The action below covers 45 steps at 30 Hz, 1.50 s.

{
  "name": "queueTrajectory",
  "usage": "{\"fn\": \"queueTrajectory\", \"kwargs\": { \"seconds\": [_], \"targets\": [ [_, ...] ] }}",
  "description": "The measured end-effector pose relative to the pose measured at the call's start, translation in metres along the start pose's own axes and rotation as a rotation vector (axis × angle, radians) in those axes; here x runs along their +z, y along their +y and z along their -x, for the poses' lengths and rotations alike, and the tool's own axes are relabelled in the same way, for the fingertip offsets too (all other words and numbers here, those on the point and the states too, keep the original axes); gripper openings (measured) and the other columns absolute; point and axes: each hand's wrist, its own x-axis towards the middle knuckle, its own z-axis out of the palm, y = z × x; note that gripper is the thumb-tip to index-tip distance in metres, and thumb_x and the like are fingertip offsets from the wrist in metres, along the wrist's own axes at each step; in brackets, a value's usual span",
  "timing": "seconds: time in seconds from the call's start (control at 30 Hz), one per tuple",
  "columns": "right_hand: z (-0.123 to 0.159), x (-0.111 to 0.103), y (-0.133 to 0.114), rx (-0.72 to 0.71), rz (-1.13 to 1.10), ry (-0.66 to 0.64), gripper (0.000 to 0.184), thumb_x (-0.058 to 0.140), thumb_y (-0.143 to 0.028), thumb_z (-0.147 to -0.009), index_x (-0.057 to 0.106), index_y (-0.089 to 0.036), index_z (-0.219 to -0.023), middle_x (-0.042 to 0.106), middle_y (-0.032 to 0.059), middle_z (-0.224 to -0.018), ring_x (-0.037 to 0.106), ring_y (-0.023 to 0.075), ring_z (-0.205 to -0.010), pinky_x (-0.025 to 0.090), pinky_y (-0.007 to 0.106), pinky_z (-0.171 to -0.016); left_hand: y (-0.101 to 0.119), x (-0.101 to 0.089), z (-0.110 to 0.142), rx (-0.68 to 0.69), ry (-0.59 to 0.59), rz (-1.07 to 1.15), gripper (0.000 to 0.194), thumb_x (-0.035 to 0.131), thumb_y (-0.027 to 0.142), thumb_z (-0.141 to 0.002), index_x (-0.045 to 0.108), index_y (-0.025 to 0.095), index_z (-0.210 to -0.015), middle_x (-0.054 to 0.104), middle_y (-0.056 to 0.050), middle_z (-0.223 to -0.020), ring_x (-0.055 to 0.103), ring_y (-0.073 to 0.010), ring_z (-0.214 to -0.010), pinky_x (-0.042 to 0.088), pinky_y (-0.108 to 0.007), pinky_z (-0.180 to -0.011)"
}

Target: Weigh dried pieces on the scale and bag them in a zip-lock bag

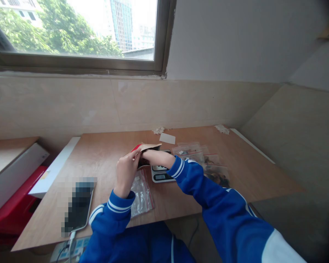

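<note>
Left fingers (133, 154): you are pinching the pouch (149, 146) at its near-left rim, thumb opposing forefinger.
Right hand (147, 155): you are holding it inside the pouch, just right of the pinch; the walls are hiding those fingers, so whether they are spread or closed cannot be told.
Pouch: it is tilting, with its mouth opening toward your right wrist; what it is holding is not showing.
Rim: keeping the pinch firm and the mouth wide is probably what is serving you best, since a slack wall would be catching on your knuckles.
Tilt: letting the mouth dip further could be risking a spill.
Scale (161, 177): it is sitting just beyond the pouch, partly behind your right forearm; any contact is not clear, so raising the wrist would be the safer choice. Its display is too small to read.
Flat bags (142, 199): they are lying right of your left wrist, near the table (178, 201) edge.
Filled bags (218, 175): they are overlapping well right of your fingers, partly behind your sleeve (190, 175), which could be brushing them.
Card (167, 138): it is lying ahead of your fingers.
Phone (80, 204): it is resting left of your left hand, its cable (72, 237) trailing off the edge.
</note>
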Motion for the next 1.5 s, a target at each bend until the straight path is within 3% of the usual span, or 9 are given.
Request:
{"fn": "queueTrajectory", "kwargs": {
  "seconds": [0.13,0.27,0.43,0.6,0.77,1.0,1.2,1.4,1.5],
  "targets": [
    [0.03,-0.037,-0.027,-0.015,-0.065,-0.024,0.022,0.054,-0.001,-0.08,0.068,-0.018,-0.084,0.07,0.0025,-0.091,0.066,0.0166,-0.084,0.051,0.027,-0.078,-0.003,-0.005,-0.003,-0.027,0.015,-0.005,0.029,0.051,0.036,-0.092,0.072,0.026,-0.109,0.076,-0.007,-0.09,0.07,-0.0221,-0.079,0.045,-0.025,-0.063],
    [0.068,-0.053,-0.03,0.09,-0.408,0.295,0.018,0.058,-0.021,-0.087,0.064,-0.022,-0.105,0.071,0.0024,-0.103,0.066,0.0167,-0.097,0.051,0.029,-0.087,-0.009,-0.007,-0.007,-0.037,0.059,0.026,0.027,0.053,0.036,-0.091,0.074,0.026,-0.105,0.076,-0.006,-0.091,0.07,-0.0207,-0.076,0.045,-0.025,-0.064],
    [0.098,-0.02,0.033,0.335,-0.636,0.646,0.021,0.066,-0.033,-0.082,0.06,-0.019,-0.097,0.073,0.0076,-0.1,0.067,0.0188,-0.098,0.05,0.034,-0.089,-0.014,-0.008,-0.009,-0.047,0.087,0.045,0.026,0.055,0.037,-0.09,0.074,0.027,-0.104,0.076,-0.005,-0.086,0.07,-0.0196,-0.073,0.044,-0.024,-0.061],
    [0.082,0.018,0.109,0.528,-0.384,0.602,0.022,0.068,-0.03,-0.075,0.067,-0.013,-0.09,0.071,0.0089,-0.088,0.065,0.0176,-0.079,0.051,0.031,-0.075,-0.016,-0.008,-0.009,-0.046,0.095,0.051,0.026,0.056,0.038,-0.089,0.074,0.028,-0.104,0.076,-0.004,-0.083,0.068,-0.0183,-0.07,0.045,-0.024,-0.061],
    [0.054,0.028,0.136,0.512,-0.285,0.451,0.018,0.067,-0.021,-0.075,0.067,-0.011,-0.09,0.071,0.0065,-0.079,0.064,0.0155,-0.07,0.049,0.026,-0.066,-0.016,-0.009,-0.009,-0.048,0.1,0.037,0.025,0.056,0.039,-0.088,0.074,0.028,-0.103,0.076,-0.003,-0.079,0.067,-0.0171,-0.067,0.044,-0.024,-0.06],
    [0.055,0.023,0.129,0.5,-0.204,0.444,0.012,0.063,-0.025,-0.081,0.069,-0.015,-0.084,0.071,0.0073,-0.085,0.064,0.0186,-0.081,0.048,0.031,-0.08,-0.015,-0.011,-0.01,-0.063,0.071,0.059,0.025,0.057,0.039,-0.088,0.075,0.029,-0.102,0.075,-0.002,-0.077,0.067,-0.0169,-0.067,0.043,-0.024,-0.06],
    [0.073,-0.026,0.057,0.317,-0.468,0.849,0.028,0.041,-0.035,-0.095,0.06,-0.018,-0.106,0.067,0.008,-0.096,0.064,0.0164,-0.083,0.051,0.029,-0.078,-0.014,-0.009,-0.007,-0.057,0.025,0.092,0.027,0.056,0.041,-0.088,0.074,0.028,-0.103,0.075,-0.003,-0.079,0.067,-0.0176,-0.068,0.045,-0.025,-0.063],
    [0.068,-0.056,-0.034,-0.01,-0.427,0.038,0.028,0.04,-0.018,-0.094,0.067,-0.02,-0.102,0.069,0.0043,-0.105,0.064,0.0164,-0.1,0.049,0.031,-0.091,-0.009,-0.008,-0.001,-0.035,-0.036,0.142,0.027,0.055,0.038,-0.089,0.073,0.026,-0.106,0.076,-0.005,-0.083,0.068,-0.0183,-0.07,0.046,-0.025,-0.065],
    [0.048,-0.037,-0.04,-0.007,-0.149,-0.084,0.037,0.038,-0.003,-0.086,0.068,-0.017,-0.103,0.068,0.0069,-0.113,0.061,0.0182,-0.107,0.047,0.034,-0.097,-0.006,-0.006,0.003,-0.013,-0.048,0.141,0.027,0.055,0.036,-0.09,0.073,0.025,-0.107,0.076,-0.006,-0.086,0.069,-0.0182,-0.071,0.046,-0.024,-0.065]
  ]
}}
